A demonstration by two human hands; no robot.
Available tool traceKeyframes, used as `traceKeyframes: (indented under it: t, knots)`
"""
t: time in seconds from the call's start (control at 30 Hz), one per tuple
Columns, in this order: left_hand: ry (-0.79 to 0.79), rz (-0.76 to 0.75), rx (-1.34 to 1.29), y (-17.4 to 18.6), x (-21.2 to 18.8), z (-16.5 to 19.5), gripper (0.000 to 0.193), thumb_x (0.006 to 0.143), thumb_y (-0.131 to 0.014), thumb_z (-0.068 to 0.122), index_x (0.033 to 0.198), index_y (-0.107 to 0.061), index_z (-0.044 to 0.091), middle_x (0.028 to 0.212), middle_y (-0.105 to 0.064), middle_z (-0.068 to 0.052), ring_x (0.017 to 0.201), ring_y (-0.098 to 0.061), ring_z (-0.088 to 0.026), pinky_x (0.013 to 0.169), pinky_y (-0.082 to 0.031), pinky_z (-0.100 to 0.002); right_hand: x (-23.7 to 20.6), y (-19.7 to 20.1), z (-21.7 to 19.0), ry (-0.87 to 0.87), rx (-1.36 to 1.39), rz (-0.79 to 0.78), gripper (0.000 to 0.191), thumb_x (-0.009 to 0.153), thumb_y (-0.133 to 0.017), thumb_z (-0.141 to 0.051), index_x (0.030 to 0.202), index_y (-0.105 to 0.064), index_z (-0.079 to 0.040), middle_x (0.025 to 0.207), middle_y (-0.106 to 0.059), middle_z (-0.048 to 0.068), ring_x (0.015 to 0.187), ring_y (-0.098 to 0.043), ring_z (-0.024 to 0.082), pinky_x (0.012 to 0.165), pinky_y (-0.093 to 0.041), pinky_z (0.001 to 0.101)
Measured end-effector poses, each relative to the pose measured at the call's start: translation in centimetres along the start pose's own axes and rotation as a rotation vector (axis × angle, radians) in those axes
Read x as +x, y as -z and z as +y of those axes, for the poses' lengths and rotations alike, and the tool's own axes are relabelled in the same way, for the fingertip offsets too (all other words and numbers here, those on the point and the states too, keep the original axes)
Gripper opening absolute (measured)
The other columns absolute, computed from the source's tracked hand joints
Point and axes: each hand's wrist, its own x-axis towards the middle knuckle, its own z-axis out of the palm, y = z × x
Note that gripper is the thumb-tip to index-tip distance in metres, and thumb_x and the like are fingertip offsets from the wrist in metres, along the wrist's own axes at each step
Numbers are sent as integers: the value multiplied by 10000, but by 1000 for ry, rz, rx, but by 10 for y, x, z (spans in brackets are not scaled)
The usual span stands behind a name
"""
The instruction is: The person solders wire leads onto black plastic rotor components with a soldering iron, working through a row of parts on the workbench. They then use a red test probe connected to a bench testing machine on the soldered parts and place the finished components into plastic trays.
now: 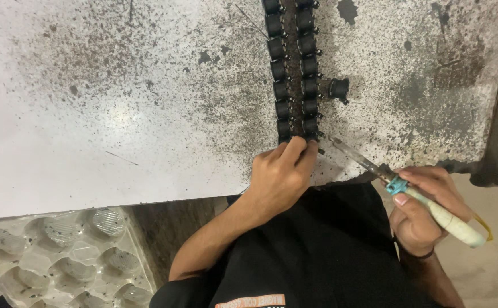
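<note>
We pinch the nearest small black part (310, 138) with our left hand (280, 174), fingers closed to steady it. Two rows of black parts (292, 68) run onward beyond it. Our right hand (425, 208) grips a soldering iron (408, 191), tip angled toward the pinched piece.

A worn, speckled white workbench (118, 114) is carrying two rows of small black parts (294, 68), one stray part (339, 89) lying beside them.
</note>
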Motion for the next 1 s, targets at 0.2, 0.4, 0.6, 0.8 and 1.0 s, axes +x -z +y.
traceKeyframes:
  t: [0.2,0.4,0.6,0.8,1.0]
  knots:
    - [11,4,-3,-2,-2,-1,368,743,-701,-15,1108,-703,-58,964,-531,-69,694,-630,-147,511,-512,-305,1,-6,-5,1,-4,-12,278,807,-685,-66,1027,-672,103,1015,-702,236,915,-723,284,828,-589,288]
    - [9,29,-28,-1,-2,-1,364,752,-708,4,1112,-700,-46,972,-529,-77,742,-659,-170,541,-531,-315,6,-12,-12,56,-35,-25,209,827,-692,-64,971,-666,86,988,-694,224,897,-708,291,810,-614,299]
    - [19,7,-18,-3,-1,-1,338,767,-703,-13,1103,-700,-50,960,-534,-77,734,-671,-161,523,-532,-301,10,-17,-17,101,-109,-24,151,794,-685,-49,915,-657,38,947,-673,221,894,-722,319,784,-615,308]
    - [14,11,-7,-4,-2,-2,279,791,-700,-8,1068,-690,-41,967,-544,-86,754,-684,-173,520,-534,-304,9,-14,-12,65,-39,-19,225,770,-669,-54,966,-672,58,961,-695,223,896,-737,297,778,-615,307]
    - [-4,9,-15,2,3,0,250,835,-703,-21,1081,-676,-54,958,-543,-84,738,-656,-155,509,-511,-290,20,-3,-5,211,-91,-135,171,837,-678,-31,979,-661,63,952,-689,234,861,-734,291,711,-624,289]
